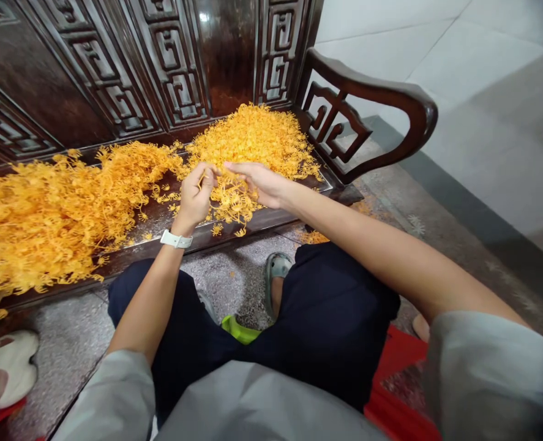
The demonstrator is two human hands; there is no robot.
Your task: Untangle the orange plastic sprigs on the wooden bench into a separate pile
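Observation:
Orange-yellow plastic pieces with many thin prongs lie in a large heap (46, 214) on the left of a dark wooden bench and in a second heap (257, 138) towards its right end. Between and in front of these, my left hand (198, 193), with a white watch on the wrist, has its fingers curled and pinched on a yellow piece. Close beside it, my right hand (259, 182) has thumb and fingers closed around yellow pieces, with a cluster (232, 199) hanging below. The fingertips of both hands nearly meet; exactly how the pieces join is too small to tell.
The bench's carved back (174, 73) rises behind the heaps, and its curved armrest (390, 101) stands at the right. Below are my knees, a green object (239, 331) on the speckled floor, and another person's foot in a white slipper (16, 367) at the left.

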